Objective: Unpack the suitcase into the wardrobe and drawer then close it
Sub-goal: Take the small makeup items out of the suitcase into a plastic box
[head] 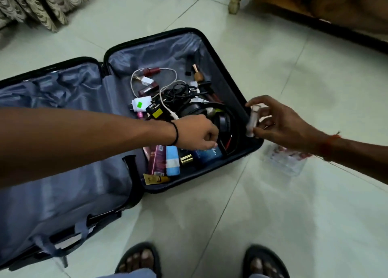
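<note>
Dim, greenish indoor light – soft shadows on the floor tiles, wide-angle bending at edges, slight motion blur.

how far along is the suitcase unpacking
Done: the suitcase's left half shows only lining. In hand: the right hand holds a small pale tube; the left hand reaches among the toiletries. Left: chargers, cables, headphones, then closing.
</note>
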